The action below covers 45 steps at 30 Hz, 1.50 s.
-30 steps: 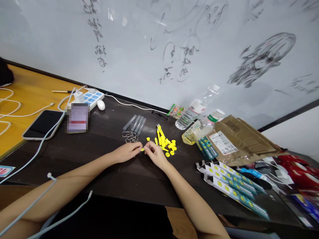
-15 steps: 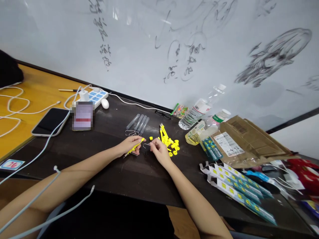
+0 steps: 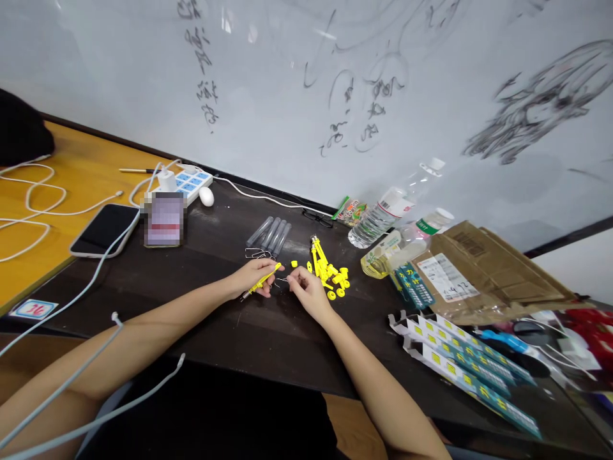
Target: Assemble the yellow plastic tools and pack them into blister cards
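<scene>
My left hand [image 3: 253,277] is closed around a slim yellow rod [image 3: 261,282] with a metal tip pointing down and left. Thin bent metal wire [image 3: 281,279] is pinched in the fingers of my right hand [image 3: 305,291], close to the rod's upper end but apart from it. Several yellow parts [image 3: 330,273], long pieces and small round ones, lie in a pile just right of my right hand. One small yellow cap [image 3: 294,263] lies between the hands. Behind my left hand are bent metal wires [image 3: 258,253] and several clear tubes [image 3: 271,234].
Bottles [image 3: 378,217] and a cardboard package [image 3: 479,268] stand and lie at the right, with several open long boxes [image 3: 474,370] in front. A power strip [image 3: 194,182] and phone [image 3: 104,230] are at the left. White cables cross the lower left.
The whole view has shifted slightly. Both hands keep nearly the same pose, with the rod and the wire still held close together.
</scene>
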Motion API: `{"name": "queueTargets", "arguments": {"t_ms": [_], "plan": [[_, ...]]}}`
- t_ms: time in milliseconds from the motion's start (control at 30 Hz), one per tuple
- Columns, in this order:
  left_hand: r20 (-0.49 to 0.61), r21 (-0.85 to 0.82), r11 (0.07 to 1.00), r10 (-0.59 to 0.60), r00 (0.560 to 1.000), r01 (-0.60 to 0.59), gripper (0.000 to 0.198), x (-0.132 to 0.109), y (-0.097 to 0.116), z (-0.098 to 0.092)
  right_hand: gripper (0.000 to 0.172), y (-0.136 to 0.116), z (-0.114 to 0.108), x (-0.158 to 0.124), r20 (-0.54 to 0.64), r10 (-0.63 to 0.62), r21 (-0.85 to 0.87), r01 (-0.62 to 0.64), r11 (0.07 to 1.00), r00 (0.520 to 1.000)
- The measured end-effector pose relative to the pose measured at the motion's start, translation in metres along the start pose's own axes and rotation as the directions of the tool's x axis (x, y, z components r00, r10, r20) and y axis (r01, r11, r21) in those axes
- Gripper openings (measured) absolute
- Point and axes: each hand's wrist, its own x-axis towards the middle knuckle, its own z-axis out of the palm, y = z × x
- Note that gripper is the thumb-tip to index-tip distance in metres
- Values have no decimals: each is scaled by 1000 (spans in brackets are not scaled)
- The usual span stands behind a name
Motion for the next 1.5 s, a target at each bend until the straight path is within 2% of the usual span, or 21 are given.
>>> {"name": "queueTargets", "arguments": {"t_ms": [200,500,1100,1500], "plan": [[-8,-10,1000,-14,1000,13,29,-2,4,2,20,-3,1,0,11,2,3,-2,1000,1000],[2,-3,1000,-20,1000,20,38,1,1,-1,19,-4,1,-1,24,2,5,-2,1000,1000],[27,15,1000,-2,1000,2,36,1,-1,0,20,-4,0,-1,17,-6,0,6,1000,1000],[46,99,995,-25,999,20,40,-2,0,3,20,-3,0,-1,7,6,7,-6,1000,1000]]}}
